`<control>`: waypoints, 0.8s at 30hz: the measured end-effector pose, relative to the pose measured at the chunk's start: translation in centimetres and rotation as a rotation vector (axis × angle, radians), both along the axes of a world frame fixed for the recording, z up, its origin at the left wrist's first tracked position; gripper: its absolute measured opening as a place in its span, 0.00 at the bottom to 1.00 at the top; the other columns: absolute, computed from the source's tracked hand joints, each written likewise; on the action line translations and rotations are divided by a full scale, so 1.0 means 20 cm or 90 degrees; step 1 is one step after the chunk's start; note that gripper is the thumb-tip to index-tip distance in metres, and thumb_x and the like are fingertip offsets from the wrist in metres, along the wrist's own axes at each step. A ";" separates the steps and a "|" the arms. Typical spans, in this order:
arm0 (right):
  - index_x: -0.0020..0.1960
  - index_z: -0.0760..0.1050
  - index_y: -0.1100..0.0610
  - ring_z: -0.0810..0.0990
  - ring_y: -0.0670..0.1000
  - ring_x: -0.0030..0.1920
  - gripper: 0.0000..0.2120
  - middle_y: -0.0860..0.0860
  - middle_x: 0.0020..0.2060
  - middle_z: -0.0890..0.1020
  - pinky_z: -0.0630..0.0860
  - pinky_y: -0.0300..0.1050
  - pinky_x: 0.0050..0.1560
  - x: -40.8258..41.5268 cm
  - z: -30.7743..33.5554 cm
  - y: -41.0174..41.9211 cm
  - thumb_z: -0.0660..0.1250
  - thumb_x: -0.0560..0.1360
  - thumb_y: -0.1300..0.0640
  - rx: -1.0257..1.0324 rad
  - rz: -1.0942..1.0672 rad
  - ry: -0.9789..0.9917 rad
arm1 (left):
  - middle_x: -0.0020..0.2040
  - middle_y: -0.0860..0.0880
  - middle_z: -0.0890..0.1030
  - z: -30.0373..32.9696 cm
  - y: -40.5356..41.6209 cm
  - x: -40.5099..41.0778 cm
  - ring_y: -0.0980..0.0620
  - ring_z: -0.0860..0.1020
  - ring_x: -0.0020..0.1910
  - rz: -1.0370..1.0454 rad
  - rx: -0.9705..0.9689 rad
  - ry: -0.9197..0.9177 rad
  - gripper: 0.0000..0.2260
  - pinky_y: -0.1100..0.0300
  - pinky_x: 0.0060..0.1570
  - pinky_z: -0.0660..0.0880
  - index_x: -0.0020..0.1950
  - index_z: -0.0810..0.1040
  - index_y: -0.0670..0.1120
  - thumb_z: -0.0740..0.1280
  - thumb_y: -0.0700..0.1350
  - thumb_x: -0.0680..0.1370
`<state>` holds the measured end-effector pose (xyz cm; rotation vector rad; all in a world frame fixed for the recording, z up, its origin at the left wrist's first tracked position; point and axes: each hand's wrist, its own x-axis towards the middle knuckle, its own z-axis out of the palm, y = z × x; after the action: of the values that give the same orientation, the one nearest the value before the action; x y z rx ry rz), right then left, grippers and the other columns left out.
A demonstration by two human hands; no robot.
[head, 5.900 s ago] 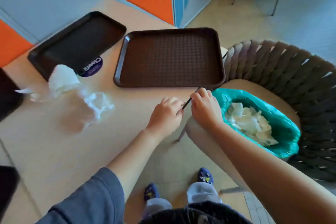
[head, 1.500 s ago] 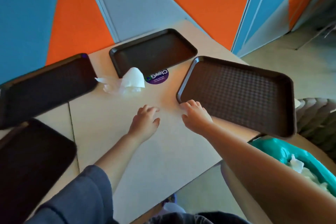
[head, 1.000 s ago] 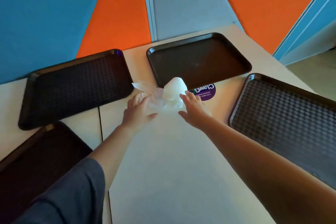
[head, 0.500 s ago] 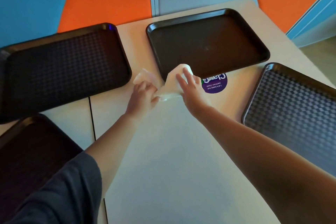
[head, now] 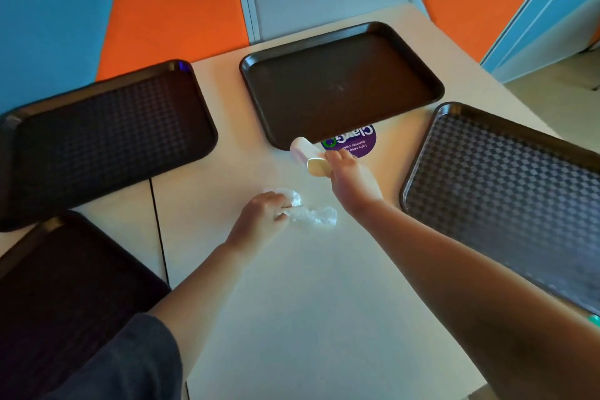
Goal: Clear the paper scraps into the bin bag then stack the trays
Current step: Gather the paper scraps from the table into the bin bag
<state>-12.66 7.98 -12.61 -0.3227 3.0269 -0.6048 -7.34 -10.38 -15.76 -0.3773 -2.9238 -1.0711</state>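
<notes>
Four dark trays ring the pale table, none stacked. At frame centre, the left hand grasps crumpled paper scraps lying on the table; just above, the right hand grips a folded white scrap.

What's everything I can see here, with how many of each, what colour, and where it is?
Trays: four, dark brown, spread apart on the table, not stacked.
Crumpled wrapper: one, clear-whitish, mid-table, gripped by the left hand.
Folded paper scrap: one, white and cream, held at the far tray's near edge by the right hand.
Round sticker: one, purple, on the table, partly under the far tray.
Table: pale beige, with a seam on the left.
Wall panels: orange, blue and grey, behind the table.
Left hand: one, grey sleeve.
Right hand: one, bare forearm.
</notes>
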 end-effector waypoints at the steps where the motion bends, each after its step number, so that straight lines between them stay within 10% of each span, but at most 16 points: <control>1: 0.64 0.69 0.61 0.77 0.61 0.54 0.16 0.60 0.57 0.76 0.75 0.50 0.49 0.03 0.01 0.04 0.60 0.76 0.65 0.002 -0.003 0.004 | 0.37 0.44 0.80 0.01 0.04 0.03 0.53 0.73 0.37 -0.016 -0.001 -0.005 0.09 0.72 0.40 0.65 0.40 0.80 0.39 0.67 0.29 0.64; 15: 0.61 0.74 0.57 0.78 0.61 0.52 0.15 0.57 0.52 0.79 0.75 0.53 0.45 0.62 0.10 0.84 0.60 0.75 0.61 -0.070 -0.118 0.079 | 0.50 0.40 0.80 0.17 0.82 0.30 0.40 0.78 0.48 -0.104 0.017 0.031 0.12 0.65 0.43 0.68 0.52 0.74 0.38 0.62 0.27 0.71; 24: 0.60 0.74 0.62 0.80 0.63 0.44 0.15 0.61 0.51 0.79 0.76 0.50 0.40 1.15 0.03 1.56 0.60 0.75 0.61 -0.116 -0.257 0.128 | 0.50 0.44 0.75 0.24 1.53 0.53 0.60 0.71 0.53 -0.319 0.047 0.161 0.11 0.78 0.55 0.63 0.43 0.81 0.36 0.64 0.25 0.66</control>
<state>10.42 39.21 -11.91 0.2502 3.2575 -0.9262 3.33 20.21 -10.97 -1.1915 -2.6133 -1.0660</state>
